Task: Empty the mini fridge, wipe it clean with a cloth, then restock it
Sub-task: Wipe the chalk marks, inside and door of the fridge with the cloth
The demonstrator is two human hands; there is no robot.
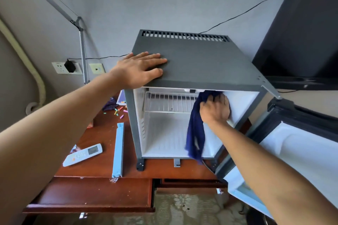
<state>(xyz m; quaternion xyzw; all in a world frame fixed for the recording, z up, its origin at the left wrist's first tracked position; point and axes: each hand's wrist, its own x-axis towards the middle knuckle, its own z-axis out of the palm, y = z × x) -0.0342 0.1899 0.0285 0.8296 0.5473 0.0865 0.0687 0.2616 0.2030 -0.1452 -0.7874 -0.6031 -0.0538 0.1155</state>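
Note:
A dark grey mini fridge point(197, 64) stands on a wooden desk, its door point(296, 144) swung open to the right. The white inside holds only a wire shelf point(168, 104) near the top. My left hand point(140, 69) lies flat on the fridge's top, fingers straight. My right hand point(215, 108) is inside the fridge and presses a dark blue cloth point(195, 133) against the upper right inner wall. The cloth hangs down from the hand to the fridge floor.
On the reddish wooden desk point(102, 140) left of the fridge lie a white remote control point(82, 154), a long light-blue plastic rail point(118, 150) and several small coloured bits point(118, 111). A black TV point(301, 33) stands at the right. A drawer point(95, 193) is pulled out below.

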